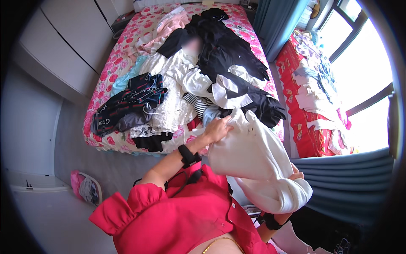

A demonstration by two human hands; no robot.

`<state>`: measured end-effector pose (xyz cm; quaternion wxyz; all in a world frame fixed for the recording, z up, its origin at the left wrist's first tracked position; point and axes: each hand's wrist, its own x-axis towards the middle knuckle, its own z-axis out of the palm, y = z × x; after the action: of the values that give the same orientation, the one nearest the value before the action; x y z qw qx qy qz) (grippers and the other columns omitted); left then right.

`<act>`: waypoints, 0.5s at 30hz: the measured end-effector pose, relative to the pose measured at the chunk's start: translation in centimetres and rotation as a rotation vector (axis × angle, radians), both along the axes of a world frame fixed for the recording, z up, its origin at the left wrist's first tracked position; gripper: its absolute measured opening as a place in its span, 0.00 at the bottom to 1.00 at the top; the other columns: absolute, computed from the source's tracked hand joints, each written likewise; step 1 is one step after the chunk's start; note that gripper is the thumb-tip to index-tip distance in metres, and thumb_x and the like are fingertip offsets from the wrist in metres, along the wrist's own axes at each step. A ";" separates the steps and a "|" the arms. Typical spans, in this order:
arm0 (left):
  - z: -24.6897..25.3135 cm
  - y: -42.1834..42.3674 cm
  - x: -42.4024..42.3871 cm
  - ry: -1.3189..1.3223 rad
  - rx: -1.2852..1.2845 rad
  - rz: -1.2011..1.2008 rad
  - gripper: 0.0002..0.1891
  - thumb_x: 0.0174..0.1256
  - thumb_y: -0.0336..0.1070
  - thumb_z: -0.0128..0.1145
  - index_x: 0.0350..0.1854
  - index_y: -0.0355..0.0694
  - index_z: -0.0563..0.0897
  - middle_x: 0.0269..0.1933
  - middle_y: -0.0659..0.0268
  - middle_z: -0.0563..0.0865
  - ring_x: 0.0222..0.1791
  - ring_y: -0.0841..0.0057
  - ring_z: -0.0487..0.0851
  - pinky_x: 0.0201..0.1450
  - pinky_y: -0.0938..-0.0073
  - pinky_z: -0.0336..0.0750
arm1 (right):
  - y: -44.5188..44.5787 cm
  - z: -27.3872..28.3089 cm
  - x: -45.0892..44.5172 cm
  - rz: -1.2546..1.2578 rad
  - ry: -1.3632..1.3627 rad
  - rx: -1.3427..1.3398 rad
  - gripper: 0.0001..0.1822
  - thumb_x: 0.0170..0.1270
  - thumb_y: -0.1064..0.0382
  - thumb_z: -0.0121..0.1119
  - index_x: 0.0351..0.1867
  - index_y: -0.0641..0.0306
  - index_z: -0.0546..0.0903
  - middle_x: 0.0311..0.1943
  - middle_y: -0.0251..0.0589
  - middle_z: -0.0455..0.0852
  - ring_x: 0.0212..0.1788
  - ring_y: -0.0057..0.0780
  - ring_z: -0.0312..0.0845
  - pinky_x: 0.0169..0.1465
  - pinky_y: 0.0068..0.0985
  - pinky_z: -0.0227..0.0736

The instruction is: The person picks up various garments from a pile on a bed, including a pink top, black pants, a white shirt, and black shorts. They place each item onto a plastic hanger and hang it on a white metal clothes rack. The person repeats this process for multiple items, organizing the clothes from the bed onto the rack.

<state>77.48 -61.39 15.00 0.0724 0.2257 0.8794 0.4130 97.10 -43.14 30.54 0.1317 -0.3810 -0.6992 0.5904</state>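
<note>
A white garment of thick fabric (253, 149) hangs between my hands in front of the bed's near right corner. Its upper edge is gripped by my left hand (219, 128), fingers closed on the cloth. My right hand (295, 173) holds a lower, bunched part of it, and most of that hand is hidden behind the cloth. Beyond the garment, a heap of black clothes (222, 47), a white lace garment (168, 101), a striped cloth (199, 103) and a dark patterned garment (130, 98) lie on the bed.
The bed (109, 76) has a rose-print cover. More clothes lie on a red-covered surface (288, 79) by the window at right. Blue-grey curtains (345, 184) hang below the window and beside the bed. A basket with cloths (88, 189) stands on the floor at left, near pale cabinets (63, 28).
</note>
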 end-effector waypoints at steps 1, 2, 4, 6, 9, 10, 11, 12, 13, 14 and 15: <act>1.7 0.3 -0.2 0.051 -0.153 -0.030 0.14 0.57 0.43 0.57 0.43 0.42 0.77 0.26 0.51 0.82 0.31 0.52 0.81 0.32 0.56 0.74 | -0.2 0.5 0.0 -0.017 0.024 -0.069 0.25 0.70 0.47 0.37 0.50 0.65 0.76 0.41 0.43 0.82 0.41 0.31 0.78 0.48 0.29 0.70; 2.7 0.2 -0.4 0.138 -0.227 -0.049 0.13 0.56 0.42 0.56 0.42 0.43 0.77 0.25 0.53 0.82 0.29 0.54 0.82 0.30 0.57 0.74 | -0.3 0.6 0.0 -0.030 0.048 -0.139 0.26 0.71 0.46 0.34 0.50 0.64 0.76 0.41 0.43 0.82 0.41 0.32 0.78 0.48 0.30 0.70; 4.0 0.2 -1.2 0.284 -0.147 -0.060 0.10 0.56 0.36 0.54 0.39 0.40 0.76 0.24 0.50 0.81 0.28 0.53 0.81 0.30 0.56 0.74 | 1.2 0.0 1.1 0.069 0.128 -0.191 0.19 0.67 0.54 0.43 0.51 0.63 0.75 0.45 0.43 0.80 0.44 0.34 0.77 0.50 0.30 0.69; 7.0 0.6 -1.5 0.290 -0.062 0.009 0.10 0.55 0.33 0.56 0.40 0.38 0.76 0.24 0.51 0.81 0.28 0.53 0.81 0.30 0.59 0.74 | 3.5 -2.6 1.8 0.145 0.158 -0.170 0.19 0.65 0.57 0.45 0.52 0.63 0.75 0.47 0.43 0.80 0.45 0.33 0.76 0.51 0.30 0.69; 7.8 2.1 -3.7 0.275 0.331 0.141 0.09 0.57 0.31 0.57 0.39 0.36 0.77 0.26 0.52 0.82 0.30 0.58 0.82 0.31 0.66 0.74 | 6.2 -7.4 1.8 0.250 0.214 -0.128 0.19 0.61 0.62 0.48 0.52 0.63 0.75 0.49 0.43 0.79 0.47 0.33 0.76 0.52 0.29 0.68; 7.6 2.8 -4.7 0.228 0.494 0.171 0.10 0.58 0.30 0.57 0.41 0.35 0.77 0.28 0.53 0.83 0.31 0.61 0.83 0.34 0.69 0.74 | 6.6 -8.2 1.8 0.306 0.253 -0.071 0.18 0.55 0.63 0.52 0.48 0.64 0.75 0.50 0.45 0.77 0.49 0.33 0.73 0.54 0.29 0.67; 8.4 3.5 -5.3 0.001 0.723 0.081 0.10 0.60 0.30 0.55 0.43 0.35 0.76 0.34 0.59 0.83 0.35 0.72 0.82 0.39 0.75 0.72 | 6.1 -7.8 1.4 0.369 0.302 0.014 0.17 0.50 0.64 0.55 0.43 0.65 0.75 0.52 0.47 0.76 0.52 0.33 0.71 0.55 0.29 0.65; 9.7 4.2 -5.3 -0.389 0.981 0.050 0.11 0.61 0.28 0.54 0.45 0.35 0.76 0.39 0.65 0.82 0.40 0.79 0.79 0.44 0.77 0.72 | 5.8 -7.5 1.1 0.422 0.334 0.081 0.16 0.44 0.65 0.59 0.38 0.66 0.75 0.54 0.48 0.74 0.54 0.33 0.69 0.56 0.28 0.63; 10.3 4.8 -5.4 -0.441 1.051 -0.008 0.12 0.62 0.29 0.53 0.48 0.37 0.75 0.41 0.65 0.82 0.40 0.79 0.80 0.45 0.77 0.73 | 5.4 -7.2 0.7 0.458 0.352 0.122 0.16 0.39 0.67 0.62 0.33 0.67 0.75 0.56 0.50 0.73 0.56 0.33 0.67 0.58 0.28 0.61; 10.8 5.4 -5.4 -0.495 1.126 -0.065 0.13 0.63 0.30 0.52 0.50 0.39 0.75 0.43 0.65 0.82 0.41 0.78 0.80 0.46 0.77 0.73 | 5.1 -7.1 0.3 0.464 0.295 0.167 0.19 0.33 0.63 0.68 0.28 0.67 0.74 0.55 0.54 0.72 0.62 0.37 0.63 0.60 0.30 0.56; 11.6 6.2 -5.2 -0.549 1.190 -0.101 0.14 0.63 0.29 0.52 0.51 0.39 0.74 0.44 0.65 0.81 0.42 0.78 0.80 0.46 0.77 0.74 | 4.8 -7.0 -0.1 0.461 0.291 0.115 0.19 0.33 0.64 0.68 0.29 0.67 0.75 0.53 0.54 0.74 0.62 0.38 0.62 0.60 0.29 0.56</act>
<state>72.29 -55.22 26.58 0.1763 0.1545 0.4387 0.8675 97.00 -38.38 23.49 0.1146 -0.1151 -0.7736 0.6126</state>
